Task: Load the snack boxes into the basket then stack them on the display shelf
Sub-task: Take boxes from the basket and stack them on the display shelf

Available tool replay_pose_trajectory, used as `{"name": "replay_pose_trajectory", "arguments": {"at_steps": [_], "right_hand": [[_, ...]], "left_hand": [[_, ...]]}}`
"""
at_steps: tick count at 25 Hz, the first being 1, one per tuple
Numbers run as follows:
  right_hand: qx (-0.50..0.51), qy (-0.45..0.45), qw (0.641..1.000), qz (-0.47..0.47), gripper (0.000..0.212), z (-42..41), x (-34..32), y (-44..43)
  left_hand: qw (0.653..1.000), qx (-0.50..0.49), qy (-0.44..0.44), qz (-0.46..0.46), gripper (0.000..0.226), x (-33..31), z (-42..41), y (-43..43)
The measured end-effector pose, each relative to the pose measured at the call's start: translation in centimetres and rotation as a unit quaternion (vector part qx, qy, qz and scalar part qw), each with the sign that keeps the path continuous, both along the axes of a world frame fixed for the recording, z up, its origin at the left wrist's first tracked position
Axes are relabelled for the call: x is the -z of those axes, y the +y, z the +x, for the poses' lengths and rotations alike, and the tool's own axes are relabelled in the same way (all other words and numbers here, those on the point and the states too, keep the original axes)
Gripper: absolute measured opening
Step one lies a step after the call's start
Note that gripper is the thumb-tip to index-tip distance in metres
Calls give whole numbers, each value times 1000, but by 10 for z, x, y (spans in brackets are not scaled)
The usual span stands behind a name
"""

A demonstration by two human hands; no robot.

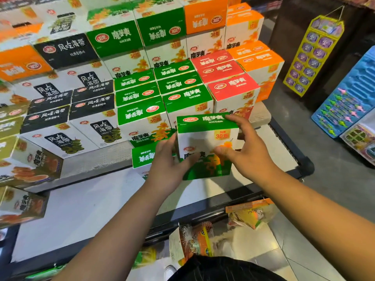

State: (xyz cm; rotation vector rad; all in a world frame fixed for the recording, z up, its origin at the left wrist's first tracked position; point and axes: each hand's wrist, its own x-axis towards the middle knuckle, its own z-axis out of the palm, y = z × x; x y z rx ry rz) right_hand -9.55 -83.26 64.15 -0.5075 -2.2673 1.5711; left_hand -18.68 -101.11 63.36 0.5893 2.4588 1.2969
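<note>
A green-and-white snack box [203, 138] is held upright over the white display shelf [81, 209], in front of the stacked green boxes [160, 94]. My left hand [172, 163] grips its left side and lower front. My right hand [243, 147] grips its right side, with fingers over the top edge and the thumb on the front. Another green box [142, 157] stands on the shelf just left of it, partly hidden by my left hand. The basket is not clearly in view.
Stacks of black [69, 110], orange [261, 63] and red boxes [229, 84] fill the tiers behind. Brown boxes [30, 165] stand at the left. Snack packs [249, 216] lie below the shelf's dark front rail [203, 207]. Hanging toy cards [316, 53] are at the right.
</note>
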Motion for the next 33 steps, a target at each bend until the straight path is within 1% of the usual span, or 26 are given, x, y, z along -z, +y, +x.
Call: {"name": "replay_pose_trajectory", "arguments": {"at_steps": [3,5,7,10,11,12,13,14,15,18,22,26,30,33], "right_hand": [[-7,0,999,41,68,-5,10,11],[-10,-10,998,58,67,-10,20,17],[-13,-26,997,74,64,-17,32,21],[-17,-50,994,95,62,-27,51,20],[-20,-54,994,97,63,-31,57,20],[-23,-54,993,99,64,-34,61,20],[-28,-53,993,103,64,-38,65,21],[-32,-53,992,107,64,-40,68,22],[-35,-52,992,111,63,-42,72,22],[-49,-51,989,127,57,-45,81,20],[-51,-15,988,147,50,-51,85,18],[-56,-3,985,161,48,-54,87,19],[-69,17,974,216,48,-57,90,20],[-84,-2,961,265,52,-55,92,20]], "left_hand": [[1000,0,20,-3,80,0,1,10],[997,2,77,-18,84,7,1,13],[991,-17,125,-37,77,17,-3,12],[986,-44,127,-97,65,34,-11,11],[981,-49,146,-121,61,37,-12,11],[966,-48,201,-157,56,40,-13,12],[941,-46,273,-196,50,45,-15,12],[918,-49,325,-222,45,49,-17,12],[907,-56,345,-237,42,52,-18,11],[906,-62,329,-261,40,54,-21,10],[905,-45,335,-259,40,55,-22,13],[907,-55,329,-257,36,55,-23,13],[896,-46,351,-267,38,57,-22,12],[889,-44,357,-285,42,57,-19,11]]}}
